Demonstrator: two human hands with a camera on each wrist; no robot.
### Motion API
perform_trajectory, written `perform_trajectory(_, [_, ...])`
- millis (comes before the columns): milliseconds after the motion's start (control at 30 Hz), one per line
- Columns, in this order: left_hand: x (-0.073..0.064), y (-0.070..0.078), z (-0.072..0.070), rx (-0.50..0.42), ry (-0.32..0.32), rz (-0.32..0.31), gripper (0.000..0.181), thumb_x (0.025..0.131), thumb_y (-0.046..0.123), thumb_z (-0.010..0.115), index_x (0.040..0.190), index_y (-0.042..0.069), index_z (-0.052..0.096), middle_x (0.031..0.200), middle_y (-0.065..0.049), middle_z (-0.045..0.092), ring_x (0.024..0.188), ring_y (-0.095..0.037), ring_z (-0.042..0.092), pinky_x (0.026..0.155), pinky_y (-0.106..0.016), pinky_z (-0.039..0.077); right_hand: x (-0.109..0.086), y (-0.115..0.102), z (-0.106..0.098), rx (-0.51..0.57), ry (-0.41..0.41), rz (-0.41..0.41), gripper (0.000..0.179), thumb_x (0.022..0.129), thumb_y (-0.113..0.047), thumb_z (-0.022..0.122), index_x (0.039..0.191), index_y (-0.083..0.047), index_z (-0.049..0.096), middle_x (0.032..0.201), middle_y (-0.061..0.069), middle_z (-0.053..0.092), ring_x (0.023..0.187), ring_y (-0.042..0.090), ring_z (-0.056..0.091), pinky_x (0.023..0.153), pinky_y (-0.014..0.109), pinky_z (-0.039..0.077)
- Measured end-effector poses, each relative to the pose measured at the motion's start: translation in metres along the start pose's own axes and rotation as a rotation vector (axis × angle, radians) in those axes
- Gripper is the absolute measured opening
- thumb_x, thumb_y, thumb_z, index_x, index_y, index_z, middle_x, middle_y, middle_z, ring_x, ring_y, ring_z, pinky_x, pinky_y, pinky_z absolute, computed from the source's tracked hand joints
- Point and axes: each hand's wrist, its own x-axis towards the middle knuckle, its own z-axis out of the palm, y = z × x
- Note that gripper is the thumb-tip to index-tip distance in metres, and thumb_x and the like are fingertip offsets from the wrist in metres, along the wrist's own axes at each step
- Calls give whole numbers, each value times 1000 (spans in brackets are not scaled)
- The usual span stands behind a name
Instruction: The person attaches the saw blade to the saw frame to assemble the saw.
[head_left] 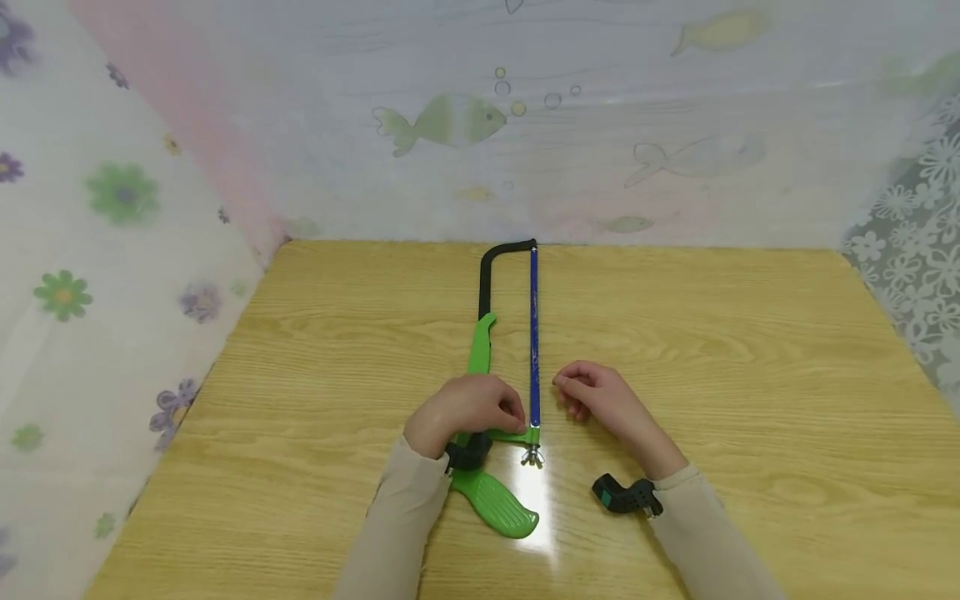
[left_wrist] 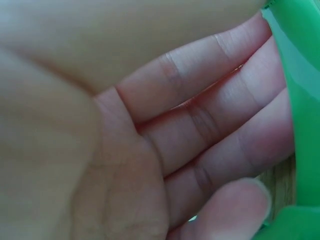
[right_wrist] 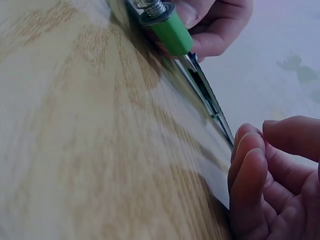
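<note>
A hacksaw (head_left: 480, 343) lies lengthwise on the table, with a black front bow, a green frame and a blue blade (head_left: 534, 333) along its right side. A wing nut (head_left: 532, 456) sits at the blade's near end, beside the green handle (head_left: 498, 504). My left hand (head_left: 476, 404) holds the green frame near that end; in the left wrist view its fingers (left_wrist: 210, 110) meet the green part (left_wrist: 305, 100). Just right of the blade, my right hand (head_left: 600, 396) hovers with loosely bent fingers, and I see nothing in it.
The wood-grain table (head_left: 337, 333) reaches back to a pale curtain (head_left: 585, 167) printed with fish. Another sheet with flowers (head_left: 123, 196) hangs at the left, and a lacy white-flowered one (head_left: 918, 242) at the right. Each wrist carries a black camera mount (head_left: 626, 494).
</note>
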Motion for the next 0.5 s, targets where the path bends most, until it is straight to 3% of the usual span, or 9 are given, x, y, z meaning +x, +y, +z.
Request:
perform_trajectory(233, [-1, 0, -2, -4, 4, 5, 7, 78, 38, 65, 75, 31, 65, 74, 19, 57, 67, -4, 51, 63, -25, 40, -7, -15, 2, -35, -25, 12, 23, 93, -17, 48, 100, 3, 58, 80, 18, 56, 63, 24, 51, 58, 34, 45])
perform_trajectory(500, [0, -1, 1, 15, -6, 0, 7, 78, 38, 65, 75, 32, 64, 73, 19, 57, 67, -4, 51, 63, -24, 40, -8, 14, 6, -85, -85, 12, 27, 90, -31, 52, 94, -4, 59, 72, 10, 57, 57, 22, 54, 53, 33, 45])
